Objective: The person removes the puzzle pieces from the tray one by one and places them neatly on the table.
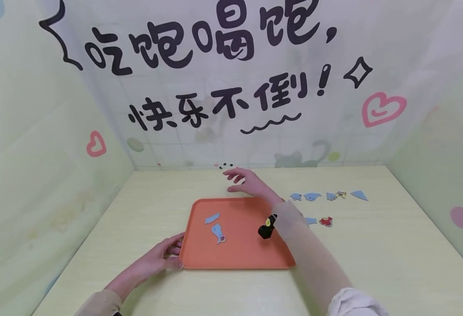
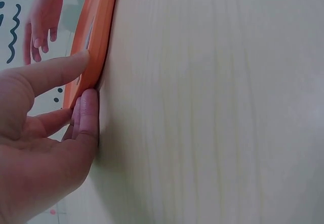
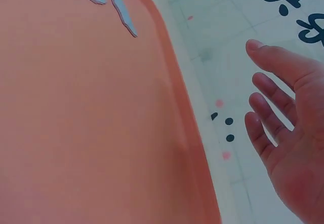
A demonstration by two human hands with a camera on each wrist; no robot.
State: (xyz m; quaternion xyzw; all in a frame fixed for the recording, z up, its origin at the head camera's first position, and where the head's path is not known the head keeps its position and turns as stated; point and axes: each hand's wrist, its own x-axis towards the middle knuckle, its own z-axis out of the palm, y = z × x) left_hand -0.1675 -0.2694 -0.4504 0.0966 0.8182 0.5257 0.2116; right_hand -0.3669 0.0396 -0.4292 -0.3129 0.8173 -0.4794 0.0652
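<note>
An orange tray (image 1: 239, 254) lies on the table with two blue puzzle-like pieces on its left half: a narrow strip (image 1: 212, 218) and a larger piece (image 1: 218, 233) with a reddish corner. My left hand (image 1: 167, 254) grips the tray's left edge, thumb on the rim and fingers curled against its side and underside, as the left wrist view shows. Beyond the tray's far edge, my right hand (image 1: 247, 182) hovers with fingers loosely spread and nothing in them. In the right wrist view, the right hand (image 3: 291, 117) is apart from the tray.
Right of the tray, several loose pieces lie on the table, among them a blue triangle (image 1: 359, 195), a blue piece (image 1: 312, 196) and a red piece (image 1: 326, 221). The right forearm covers the tray's right side. A printed curtain (image 1: 223, 145) stands behind the table.
</note>
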